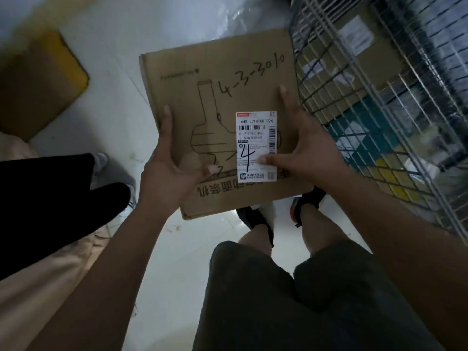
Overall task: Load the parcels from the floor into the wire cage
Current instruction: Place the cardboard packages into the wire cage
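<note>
**Carrying a flat carton toward the cage**

Starting at the upper left of the frame, a yellow-edged parcel (38, 82) lay on the pale floor (119, 102). Left of centre, the left hand (167, 171) clasped the left edge of the flat cardboard box (215, 117), thumb on top. The box was held off the floor at centre frame, its white shipping label (256, 146) facing up. The right hand (304, 150) gripped the opposite edge, thumb on the label. It looked stiff, thin and probably light; holding both side edges suited it. At right stood the wire cage (395, 102), already holding parcels.
</note>
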`<state>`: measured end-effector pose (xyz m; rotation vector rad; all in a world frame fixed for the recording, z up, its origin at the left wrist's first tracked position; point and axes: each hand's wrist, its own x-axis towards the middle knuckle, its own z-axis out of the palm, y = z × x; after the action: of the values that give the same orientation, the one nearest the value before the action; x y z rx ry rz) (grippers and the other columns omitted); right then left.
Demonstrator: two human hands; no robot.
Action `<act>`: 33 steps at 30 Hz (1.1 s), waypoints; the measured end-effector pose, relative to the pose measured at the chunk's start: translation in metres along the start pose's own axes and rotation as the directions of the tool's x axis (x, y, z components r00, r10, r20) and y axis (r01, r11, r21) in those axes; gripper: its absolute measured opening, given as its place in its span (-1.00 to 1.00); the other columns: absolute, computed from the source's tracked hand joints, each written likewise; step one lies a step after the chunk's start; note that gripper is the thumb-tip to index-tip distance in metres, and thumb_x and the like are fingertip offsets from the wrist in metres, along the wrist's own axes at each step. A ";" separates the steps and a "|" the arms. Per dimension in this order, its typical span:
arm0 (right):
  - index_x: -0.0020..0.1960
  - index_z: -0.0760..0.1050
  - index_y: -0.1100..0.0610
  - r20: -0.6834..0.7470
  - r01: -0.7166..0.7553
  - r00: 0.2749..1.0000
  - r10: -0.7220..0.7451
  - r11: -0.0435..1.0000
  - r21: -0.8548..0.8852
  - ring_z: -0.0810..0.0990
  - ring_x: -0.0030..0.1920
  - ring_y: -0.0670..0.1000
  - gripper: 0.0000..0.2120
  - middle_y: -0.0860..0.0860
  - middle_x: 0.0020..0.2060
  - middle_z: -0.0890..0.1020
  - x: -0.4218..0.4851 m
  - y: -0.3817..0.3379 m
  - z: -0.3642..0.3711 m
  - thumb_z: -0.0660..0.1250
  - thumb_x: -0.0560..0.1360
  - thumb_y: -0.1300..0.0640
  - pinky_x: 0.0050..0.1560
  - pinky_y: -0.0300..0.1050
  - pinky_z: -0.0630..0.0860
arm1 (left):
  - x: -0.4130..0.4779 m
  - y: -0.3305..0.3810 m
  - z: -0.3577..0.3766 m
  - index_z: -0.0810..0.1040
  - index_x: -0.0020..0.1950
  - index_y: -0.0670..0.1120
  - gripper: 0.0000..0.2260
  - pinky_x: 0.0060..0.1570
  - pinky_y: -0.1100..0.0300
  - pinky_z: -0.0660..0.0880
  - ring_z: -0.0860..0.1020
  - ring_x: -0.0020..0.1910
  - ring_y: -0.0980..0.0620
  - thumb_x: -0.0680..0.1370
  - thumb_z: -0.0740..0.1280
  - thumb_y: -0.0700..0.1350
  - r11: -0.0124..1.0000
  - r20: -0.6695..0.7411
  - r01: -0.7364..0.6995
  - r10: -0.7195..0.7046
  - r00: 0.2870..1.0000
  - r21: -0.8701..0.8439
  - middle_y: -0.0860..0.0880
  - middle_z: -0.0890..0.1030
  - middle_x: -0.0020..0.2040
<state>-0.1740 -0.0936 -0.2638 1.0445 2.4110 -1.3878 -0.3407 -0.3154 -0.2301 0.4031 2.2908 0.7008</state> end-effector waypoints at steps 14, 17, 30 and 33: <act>0.53 -0.15 -0.52 -0.289 -0.168 0.929 0.231 0.959 0.227 0.42 0.31 -0.10 0.19 -0.13 0.48 0.37 -0.140 -0.028 -0.190 0.65 0.24 -0.18 0.32 0.01 0.47 | -0.082 0.241 -0.014 -0.20 0.58 0.45 0.18 0.36 -0.18 0.44 0.50 0.41 -0.19 0.29 0.64 0.19 0.932 0.088 -0.290 0.277 0.957 0.216 0.08 0.41 0.54; 0.53 -0.15 -0.51 -0.356 -0.215 0.880 0.315 0.931 0.294 0.45 0.33 -0.04 0.20 -0.10 0.45 0.39 -0.159 0.011 -0.226 0.65 0.23 -0.18 0.31 0.05 0.50 | -0.080 0.299 0.024 -0.22 0.58 0.44 0.20 0.34 -0.21 0.45 0.52 0.38 -0.23 0.29 0.65 0.16 0.891 0.185 -0.381 0.342 0.921 0.246 0.07 0.43 0.53; 0.54 -0.11 -0.49 -0.454 -0.312 0.592 0.666 0.709 0.632 0.45 0.40 0.10 0.25 0.00 0.44 0.41 -0.136 0.262 -0.257 0.69 0.19 -0.11 0.33 0.22 0.52 | 0.057 0.399 0.306 0.30 0.48 0.17 -0.02 0.32 -0.18 0.51 0.59 0.29 -0.06 0.17 0.69 0.26 0.850 0.599 -0.467 0.246 0.762 0.245 0.08 0.58 0.37; 0.57 -0.11 -0.45 -0.435 -0.363 0.539 0.721 0.666 0.652 0.45 0.39 0.13 0.25 0.03 0.44 0.41 -0.117 0.326 -0.241 0.68 0.18 -0.13 0.31 0.24 0.51 | 0.095 0.388 0.381 0.32 0.45 0.06 -0.11 0.30 -0.07 0.53 0.58 0.25 -0.02 0.24 0.71 0.10 0.879 0.670 -0.412 0.158 0.726 0.239 0.05 0.59 0.31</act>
<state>0.1681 0.1494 -0.3023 2.5910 1.6754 -1.5452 -0.1073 0.1817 -0.2861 1.0367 1.6949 0.1929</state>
